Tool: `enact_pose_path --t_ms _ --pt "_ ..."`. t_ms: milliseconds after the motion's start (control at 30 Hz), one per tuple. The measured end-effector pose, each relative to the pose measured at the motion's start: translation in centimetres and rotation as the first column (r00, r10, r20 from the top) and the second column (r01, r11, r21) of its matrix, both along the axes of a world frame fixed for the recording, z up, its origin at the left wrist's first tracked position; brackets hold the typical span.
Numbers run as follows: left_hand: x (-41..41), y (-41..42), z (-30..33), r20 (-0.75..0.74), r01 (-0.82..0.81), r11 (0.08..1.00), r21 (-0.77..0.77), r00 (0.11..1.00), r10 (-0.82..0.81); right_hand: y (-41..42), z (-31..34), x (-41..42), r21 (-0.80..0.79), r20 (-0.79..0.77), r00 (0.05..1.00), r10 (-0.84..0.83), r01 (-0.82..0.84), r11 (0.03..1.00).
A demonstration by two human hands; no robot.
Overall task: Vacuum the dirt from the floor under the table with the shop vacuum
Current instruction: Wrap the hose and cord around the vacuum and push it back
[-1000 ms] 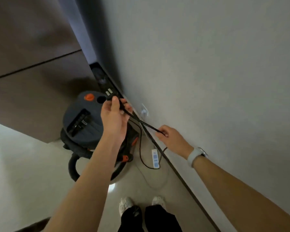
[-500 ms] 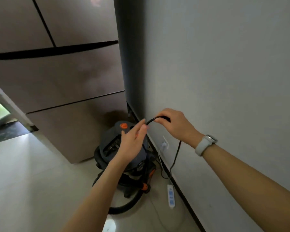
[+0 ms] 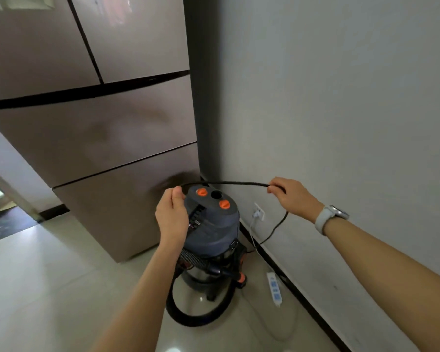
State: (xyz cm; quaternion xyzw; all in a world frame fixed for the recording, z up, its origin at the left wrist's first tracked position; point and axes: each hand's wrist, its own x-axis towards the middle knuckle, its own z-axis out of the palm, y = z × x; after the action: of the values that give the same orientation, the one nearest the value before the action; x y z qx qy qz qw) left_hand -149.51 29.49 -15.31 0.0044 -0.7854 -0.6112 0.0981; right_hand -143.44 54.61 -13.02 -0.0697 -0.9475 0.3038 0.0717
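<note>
The shop vacuum (image 3: 214, 224) stands on the tiled floor in the corner between a fridge and the wall; it has a dark grey top with two orange knobs and a steel drum. Its black hose (image 3: 196, 318) loops on the floor in front. A black power cord (image 3: 229, 183) is stretched level above the vacuum between my hands. My left hand (image 3: 170, 214) is shut on one end, my right hand (image 3: 290, 196) pinches it further along. From my right hand the cord hangs down to the vacuum's base.
A tall brown fridge (image 3: 99, 135) fills the left. The grey wall (image 3: 341, 123) runs along the right, with a wall socket (image 3: 259, 212) holding a white plug. A white power strip (image 3: 274, 288) lies on the floor by the black skirting.
My hands have moved apart, drawing the cord out straight between them. My view has risen, so the vacuum sits lower and more of the fridge shows.
</note>
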Motion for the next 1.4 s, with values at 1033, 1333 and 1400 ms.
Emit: enact_pose_path --t_ms 1033,1333,1400 --pt "-10.7 13.2 -5.5 0.315 0.310 0.951 0.009 0.902 -0.297 14.2 -10.6 -14.4 0.130 0.146 0.958 -0.248 0.229 0.965" --pt "-15.5 16.2 -6.6 0.398 0.337 0.939 0.063 0.855 -0.333 16.1 -7.4 -26.8 -0.021 -0.143 0.986 -0.085 0.083 0.996" --pt "-16.1 16.5 -5.8 0.361 0.360 0.931 0.058 0.862 -0.356 15.4 -6.7 -27.4 -0.009 -0.203 0.979 -0.019 0.017 1.000"
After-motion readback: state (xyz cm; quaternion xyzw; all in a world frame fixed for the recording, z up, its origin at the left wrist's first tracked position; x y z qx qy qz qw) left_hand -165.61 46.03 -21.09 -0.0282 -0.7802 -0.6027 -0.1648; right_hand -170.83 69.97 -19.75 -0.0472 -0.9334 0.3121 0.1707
